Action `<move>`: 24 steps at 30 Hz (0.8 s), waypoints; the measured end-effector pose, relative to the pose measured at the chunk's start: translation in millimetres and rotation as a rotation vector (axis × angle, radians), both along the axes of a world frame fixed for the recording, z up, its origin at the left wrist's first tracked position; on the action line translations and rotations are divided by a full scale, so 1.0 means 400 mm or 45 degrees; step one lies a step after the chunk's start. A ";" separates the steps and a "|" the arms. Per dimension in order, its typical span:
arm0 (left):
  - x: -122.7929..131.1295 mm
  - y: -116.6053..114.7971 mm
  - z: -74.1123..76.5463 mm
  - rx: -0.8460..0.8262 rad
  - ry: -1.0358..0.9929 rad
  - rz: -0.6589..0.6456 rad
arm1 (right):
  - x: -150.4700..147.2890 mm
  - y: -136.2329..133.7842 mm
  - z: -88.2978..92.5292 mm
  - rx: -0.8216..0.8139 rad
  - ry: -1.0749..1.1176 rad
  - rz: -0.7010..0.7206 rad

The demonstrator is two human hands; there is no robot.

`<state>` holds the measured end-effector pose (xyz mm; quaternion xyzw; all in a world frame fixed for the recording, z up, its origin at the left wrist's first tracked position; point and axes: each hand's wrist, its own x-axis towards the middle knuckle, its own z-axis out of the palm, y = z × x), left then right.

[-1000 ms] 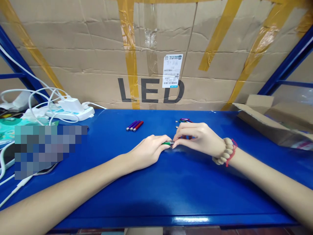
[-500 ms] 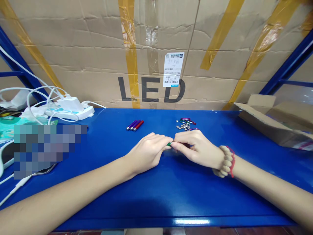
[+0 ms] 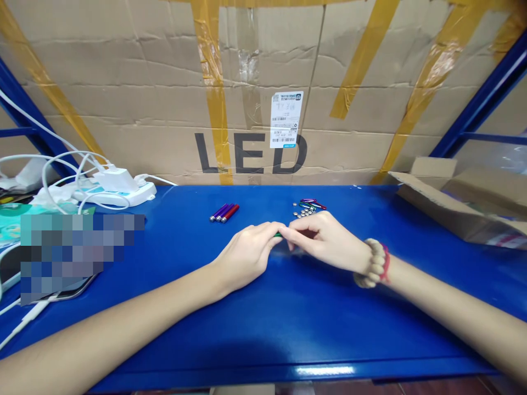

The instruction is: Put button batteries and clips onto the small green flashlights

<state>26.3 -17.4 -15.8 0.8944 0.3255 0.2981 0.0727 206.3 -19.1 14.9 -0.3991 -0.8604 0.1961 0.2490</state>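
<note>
My left hand [image 3: 249, 252] is closed around a slim green metallic tube [image 3: 278, 235], and only a short stretch of it shows between the fingers. Thumb and forefinger of my right hand [image 3: 319, 238] are pinched together against the tube's right end; anything between them is hidden. Beyond my left hand lie slim metallic tubes with silver tips, two purple [image 3: 220, 212] and one red [image 3: 231, 213], side by side. Past my right hand are several small round silver discs like button cells [image 3: 305, 212], beside a few thin coloured metal pieces [image 3: 312, 203].
A white power strip [image 3: 142, 193] with a plugged-in charger [image 3: 117, 179] and looping cables sits at the left, near a phone-like device [image 3: 78, 291]. An open cardboard box [image 3: 444, 211] stands at the right. A large taped carton [image 3: 164, 99] walls off the back of the blue table [image 3: 263, 329].
Both hands stay together at the green tube, with less of it showing now. My right hand has shifted slightly up and left; the whole view has moved a little too.
</note>
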 end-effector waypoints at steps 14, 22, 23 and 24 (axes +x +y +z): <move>-0.004 0.002 0.004 -0.174 0.116 -0.043 | 0.042 0.031 0.006 1.109 -0.765 0.273; -0.009 0.005 0.003 -0.174 0.199 -0.158 | 0.040 0.011 0.015 1.097 -0.800 0.389; -0.011 0.005 0.002 -0.175 0.217 -0.158 | 0.037 0.008 0.009 1.100 -0.817 0.398; -0.012 0.005 0.001 -0.172 0.235 -0.158 | 0.033 0.006 0.003 1.110 -0.843 0.397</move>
